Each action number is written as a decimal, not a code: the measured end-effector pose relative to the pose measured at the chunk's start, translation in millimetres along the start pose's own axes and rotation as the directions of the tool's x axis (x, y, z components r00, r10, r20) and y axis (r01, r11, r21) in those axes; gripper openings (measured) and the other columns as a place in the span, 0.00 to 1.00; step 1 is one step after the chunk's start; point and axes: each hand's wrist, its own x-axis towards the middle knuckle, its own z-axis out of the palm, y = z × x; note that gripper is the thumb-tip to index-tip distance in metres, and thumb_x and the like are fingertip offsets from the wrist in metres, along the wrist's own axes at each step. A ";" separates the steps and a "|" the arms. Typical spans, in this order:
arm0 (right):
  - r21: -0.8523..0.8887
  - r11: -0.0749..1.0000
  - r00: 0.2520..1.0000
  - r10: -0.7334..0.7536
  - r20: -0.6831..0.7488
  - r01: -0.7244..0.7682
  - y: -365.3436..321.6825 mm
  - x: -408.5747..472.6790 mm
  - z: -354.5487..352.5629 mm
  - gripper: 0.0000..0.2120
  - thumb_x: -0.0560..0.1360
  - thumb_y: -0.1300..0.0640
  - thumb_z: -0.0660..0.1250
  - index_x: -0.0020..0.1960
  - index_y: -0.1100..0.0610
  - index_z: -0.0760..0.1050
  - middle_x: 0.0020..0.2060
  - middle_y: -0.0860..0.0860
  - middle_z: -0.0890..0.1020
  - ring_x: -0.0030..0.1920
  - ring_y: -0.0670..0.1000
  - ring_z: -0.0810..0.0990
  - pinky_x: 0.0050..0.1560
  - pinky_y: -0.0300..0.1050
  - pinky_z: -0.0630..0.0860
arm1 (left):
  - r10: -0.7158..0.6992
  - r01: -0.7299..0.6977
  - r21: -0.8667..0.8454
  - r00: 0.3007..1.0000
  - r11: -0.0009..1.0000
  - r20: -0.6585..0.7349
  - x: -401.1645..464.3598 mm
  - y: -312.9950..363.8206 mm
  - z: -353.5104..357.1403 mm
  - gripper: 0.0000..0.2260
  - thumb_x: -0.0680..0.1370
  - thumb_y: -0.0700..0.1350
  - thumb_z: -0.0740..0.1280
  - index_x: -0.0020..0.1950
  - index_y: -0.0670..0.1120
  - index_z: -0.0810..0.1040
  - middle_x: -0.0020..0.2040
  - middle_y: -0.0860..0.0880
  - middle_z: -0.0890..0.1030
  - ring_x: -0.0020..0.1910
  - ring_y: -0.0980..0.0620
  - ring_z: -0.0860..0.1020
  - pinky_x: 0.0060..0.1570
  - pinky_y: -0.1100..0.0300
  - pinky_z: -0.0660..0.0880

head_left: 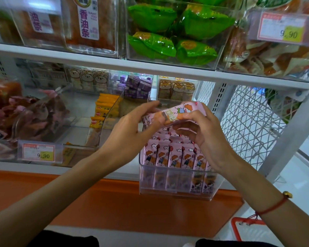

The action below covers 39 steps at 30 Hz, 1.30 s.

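Note:
A clear plastic bin (177, 190) pulled forward off the lower shelf holds rows of upright pink snack packets (173, 155) with a cartoon child on them. Above the bin, both hands hold a bundle of the same pink packets (175, 113) lying sideways. My left hand (132, 129) grips the bundle's left end, thumb underneath and fingers over the top. My right hand (202, 131) grips its right end, thumb on top and fingers curled below. A red string bracelet (273, 206) is on the right wrist.
The white shelf (114, 64) above carries bins of green packets (178, 31) and fried-dough bags. Left of the bin are yellow packets (103, 111), a bin of dark snacks and a 9.90 price tag (39, 152). A white wire rack (248, 125) stands right; a red basket (243, 229) sits below.

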 end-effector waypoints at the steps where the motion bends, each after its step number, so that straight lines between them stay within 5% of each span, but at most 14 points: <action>1: 0.028 1.000 1.000 -0.006 0.002 0.006 0.6 -0.4 -0.5 0.14 0.70 0.56 0.69 0.53 0.56 0.72 0.38 0.51 0.85 0.41 0.50 0.83 0.43 0.41 0.78 | 0.016 -0.016 0.007 1.000 1.000 0.015 0.3 -0.4 0.0 0.27 0.72 0.62 0.58 0.70 0.55 0.69 0.58 0.62 0.75 0.53 0.66 0.75 0.47 0.66 0.77; 6: -0.048 0.996 0.996 -0.080 -0.028 0.079 2.5 -4.4 2.1 0.23 0.66 0.52 0.71 0.59 0.54 0.72 0.49 0.50 0.84 0.52 0.48 0.83 0.48 0.39 0.78 | 0.006 -0.008 -0.088 1.000 0.996 -0.020 1.6 -3.2 2.0 0.15 0.72 0.55 0.69 0.57 0.58 0.73 0.53 0.62 0.78 0.54 0.65 0.76 0.55 0.64 0.74; 10: -0.259 0.938 0.972 -0.236 0.009 0.230 2.9 -6.8 8.7 0.16 0.70 0.54 0.71 0.57 0.46 0.74 0.49 0.45 0.83 0.53 0.42 0.81 0.50 0.33 0.76 | 0.009 -0.014 -0.180 1.000 0.984 -0.029 -1.3 -1.7 5.7 0.18 0.74 0.49 0.71 0.61 0.57 0.70 0.57 0.60 0.78 0.58 0.64 0.75 0.58 0.64 0.73; 14: -0.396 0.867 0.951 -0.300 0.073 0.303 3.5 -6.0 11.5 0.14 0.72 0.51 0.68 0.57 0.42 0.74 0.49 0.39 0.81 0.54 0.40 0.79 0.57 0.42 0.77 | 0.033 -0.057 -0.366 0.997 0.929 -0.072 0.7 5.0 1.9 0.17 0.76 0.46 0.69 0.63 0.57 0.71 0.56 0.58 0.80 0.56 0.60 0.78 0.52 0.66 0.77; 21: -0.547 0.832 0.993 -0.043 0.109 0.096 22.3 8.9 -1.9 0.27 0.75 0.51 0.66 0.71 0.45 0.62 0.65 0.44 0.71 0.64 0.45 0.71 0.63 0.50 0.72 | -0.055 -0.081 -0.399 0.946 0.913 -0.319 5.8 0.9 -6.0 0.11 0.77 0.44 0.67 0.58 0.50 0.71 0.54 0.53 0.80 0.53 0.59 0.80 0.52 0.66 0.77; 25: -0.812 0.579 0.997 -0.007 0.077 0.066 35.8 43.5 -14.3 0.20 0.78 0.61 0.61 0.69 0.54 0.66 0.66 0.52 0.72 0.66 0.52 0.69 0.67 0.52 0.68 | -0.162 -0.040 -0.436 0.895 0.899 -0.416 14.9 -14.9 -13.1 0.13 0.76 0.40 0.68 0.57 0.50 0.70 0.56 0.52 0.79 0.54 0.59 0.80 0.53 0.60 0.78; 28: -0.904 0.399 0.988 -0.053 0.142 0.151 45.7 74.5 -11.4 0.19 0.77 0.64 0.60 0.67 0.55 0.69 0.65 0.55 0.74 0.66 0.55 0.70 0.63 0.53 0.71 | -0.170 -0.018 -0.416 0.895 0.909 -0.412 28.2 -26.4 -14.3 0.13 0.76 0.39 0.68 0.56 0.51 0.70 0.55 0.54 0.79 0.53 0.61 0.80 0.49 0.66 0.78; 34: -0.988 0.059 0.973 0.174 0.153 0.144 70.9 129.4 -3.8 0.18 0.80 0.56 0.53 0.68 0.56 0.70 0.70 0.58 0.68 0.70 0.59 0.64 0.69 0.57 0.64 | -0.105 -0.009 -0.390 0.957 0.921 -0.270 61.5 -41.2 -12.4 0.14 0.75 0.37 0.68 0.51 0.55 0.70 0.49 0.57 0.79 0.47 0.68 0.79 0.44 0.72 0.76; 39: -0.981 -0.068 0.932 0.328 0.151 0.183 77.1 143.4 -13.2 0.23 0.81 0.49 0.49 0.74 0.53 0.62 0.75 0.56 0.59 0.75 0.61 0.48 0.72 0.60 0.50 | -0.077 0.013 -0.344 0.982 0.939 -0.173 89.2 -50.6 -12.2 0.12 0.76 0.33 0.66 0.55 0.46 0.72 0.46 0.57 0.79 0.42 0.69 0.79 0.40 0.71 0.76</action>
